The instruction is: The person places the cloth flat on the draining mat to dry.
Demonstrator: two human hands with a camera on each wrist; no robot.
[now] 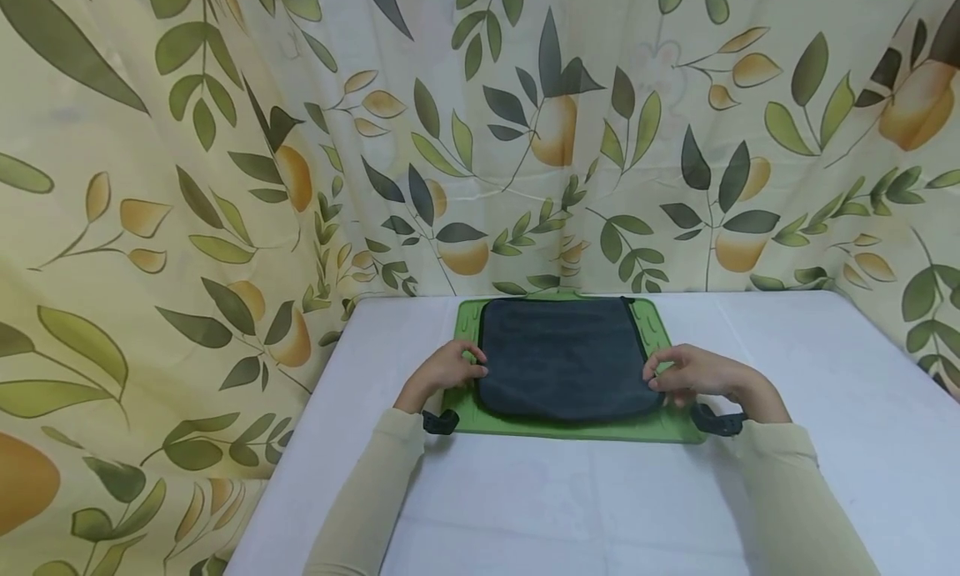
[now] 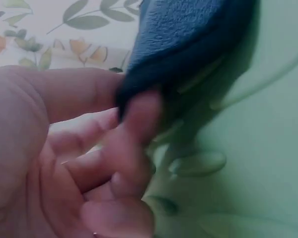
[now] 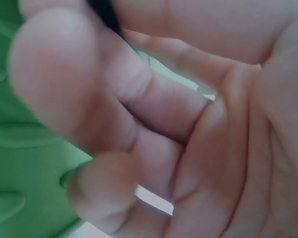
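Note:
A dark blue-grey cloth mat (image 1: 562, 359) with a black bound edge lies over a green board (image 1: 585, 432) that has raised leaf-like bumps. My left hand (image 1: 452, 365) pinches the left edge of the mat. In the left wrist view, thumb and finger close on the black edging of the mat (image 2: 184, 34), which is lifted off the board there. On the opposite side my right hand (image 1: 693, 371) pinches the right edge. Only a sliver of black edging (image 3: 107, 15) shows between its fingers in the right wrist view. The mat's front edge sags slightly between both hands.
The board rests on a white-covered table (image 1: 555, 501). Behind it and at the left hangs a curtain (image 1: 480, 142) printed with leaves and fruit. A black strap (image 1: 440, 423) is on the left wrist, another black strap (image 1: 717, 420) on the right.

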